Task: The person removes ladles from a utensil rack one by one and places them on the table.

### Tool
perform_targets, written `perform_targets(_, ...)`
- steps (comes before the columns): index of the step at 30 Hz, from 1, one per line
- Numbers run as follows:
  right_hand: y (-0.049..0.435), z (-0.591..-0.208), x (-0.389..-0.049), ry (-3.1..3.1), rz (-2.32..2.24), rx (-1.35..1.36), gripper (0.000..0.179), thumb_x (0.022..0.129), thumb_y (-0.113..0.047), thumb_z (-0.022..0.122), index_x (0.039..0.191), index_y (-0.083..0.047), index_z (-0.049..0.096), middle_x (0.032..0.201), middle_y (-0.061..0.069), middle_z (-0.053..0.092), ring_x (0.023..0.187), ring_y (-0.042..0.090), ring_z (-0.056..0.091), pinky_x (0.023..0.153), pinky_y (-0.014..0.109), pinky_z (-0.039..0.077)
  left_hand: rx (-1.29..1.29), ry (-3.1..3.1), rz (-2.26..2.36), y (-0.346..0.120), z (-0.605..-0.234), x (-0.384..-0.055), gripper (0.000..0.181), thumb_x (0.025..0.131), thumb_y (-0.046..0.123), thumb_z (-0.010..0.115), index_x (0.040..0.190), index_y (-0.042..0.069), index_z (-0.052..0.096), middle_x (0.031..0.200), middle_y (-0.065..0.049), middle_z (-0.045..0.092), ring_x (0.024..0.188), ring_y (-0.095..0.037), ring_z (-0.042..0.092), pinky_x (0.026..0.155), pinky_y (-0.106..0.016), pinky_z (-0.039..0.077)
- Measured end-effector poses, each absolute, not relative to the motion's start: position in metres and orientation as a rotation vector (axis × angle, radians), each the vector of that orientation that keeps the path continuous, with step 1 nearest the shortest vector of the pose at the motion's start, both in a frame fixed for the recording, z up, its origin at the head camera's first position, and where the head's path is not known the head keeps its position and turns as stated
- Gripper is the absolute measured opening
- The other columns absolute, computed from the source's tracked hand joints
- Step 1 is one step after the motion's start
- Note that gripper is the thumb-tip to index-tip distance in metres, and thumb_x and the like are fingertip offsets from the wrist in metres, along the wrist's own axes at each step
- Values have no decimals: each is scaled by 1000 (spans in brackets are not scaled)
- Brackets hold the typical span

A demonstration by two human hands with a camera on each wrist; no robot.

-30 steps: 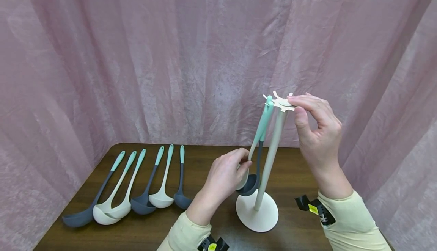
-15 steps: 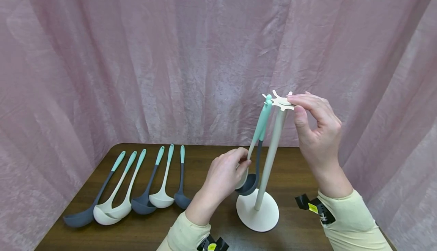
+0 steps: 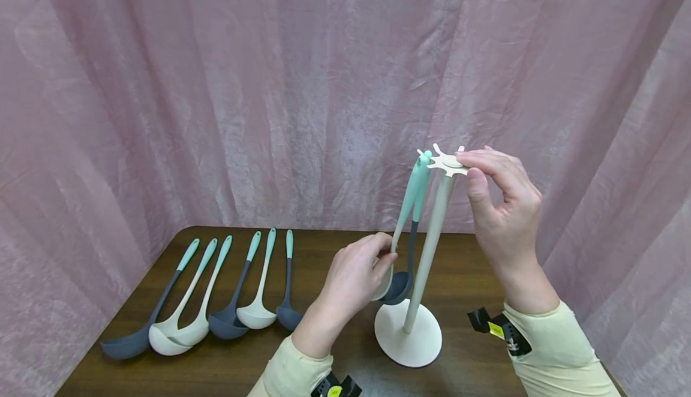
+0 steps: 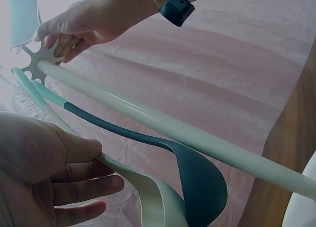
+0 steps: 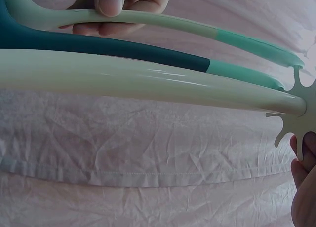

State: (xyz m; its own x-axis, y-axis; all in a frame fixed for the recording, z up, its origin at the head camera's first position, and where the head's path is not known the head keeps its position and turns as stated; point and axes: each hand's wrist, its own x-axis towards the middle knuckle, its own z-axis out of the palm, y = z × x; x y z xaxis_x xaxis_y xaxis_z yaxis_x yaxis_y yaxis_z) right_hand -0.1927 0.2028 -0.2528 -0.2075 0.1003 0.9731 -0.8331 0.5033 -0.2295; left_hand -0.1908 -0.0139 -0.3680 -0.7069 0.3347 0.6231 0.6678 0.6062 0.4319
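Note:
My left hand [image 3: 356,268] pinches a white ladle [image 3: 412,190] low on its handle, just above the bowl. The mint end of that handle is up at a prong of the white utensil stand [image 3: 433,247]; in the right wrist view the prong meets the handle's end [image 5: 296,64]. Beside it a dark grey ladle [image 3: 398,289] hangs from the stand, between the white ladle and the pole. My right hand [image 3: 507,211] holds the stand's pronged top [image 3: 447,163] between fingers and thumb. Part of the white ladle's bowl is hidden behind my left hand.
On the left of the wooden table [image 3: 345,361], several mint-handled ladles lie in a row, including a dark one [image 3: 126,346] and a white one [image 3: 256,313]. The stand's round base [image 3: 407,349] rests on the table. A pink curtain [image 3: 345,97] hangs behind.
The white ladle's handle end has shifted slightly against the prong. The dark ladle's bowl has swung a little to the right. Both hands stay almost in place.

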Motion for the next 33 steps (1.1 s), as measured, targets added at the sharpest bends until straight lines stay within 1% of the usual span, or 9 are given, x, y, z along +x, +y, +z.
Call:
perform_targets(6, 205, -253, -194, -1548, 973, 657, 36, 106, -31, 69, 110, 2, 85, 108, 18, 81, 113, 23, 72, 115, 49, 49, -781, -2336, -929, -15, -366, -189, 10, 100, 13, 84, 105, 15, 75, 95, 6, 74, 82, -12, 69, 72, -36, 57)
perform_targets(11, 204, -253, -193, -1545, 973, 650, 35, 106, -29, 69, 108, 3, 84, 107, 20, 81, 113, 24, 72, 115, 48, 49, -775, -2326, -938, -16, -364, -188, 10, 100, 13, 84, 105, 14, 75, 95, 5, 75, 82, -13, 70, 72, -36, 57)
perform_targets(17, 204, -253, -192, -1549, 968, 647, 35, 106, -28, 68, 108, 3, 84, 108, 20, 81, 113, 23, 72, 115, 48, 49, -767, -2327, -950, -18, -363, -187, 10, 100, 14, 84, 104, 15, 74, 95, 6, 74, 81, -13, 67, 71, -35, 55)
perform_targets(23, 206, -255, -194, -1561, 966, 649, 36, 106, -30, 68, 110, 2, 85, 109, 18, 81, 114, 24, 72, 116, 49, 49, -756, -2335, -959, -20, -361, -186, 10, 100, 14, 84, 104, 15, 74, 95, 6, 74, 82, -13, 69, 72, -36, 56)
perform_targets(33, 205, -255, -194, -1555, 970, 655, 33, 105, -25, 68, 109, 3, 84, 109, 20, 81, 114, 30, 72, 116, 50, 49, -744, -2332, -953, -25, -359, -185, 10, 101, 16, 84, 104, 16, 74, 96, 6, 75, 83, -14, 71, 73, -37, 57)
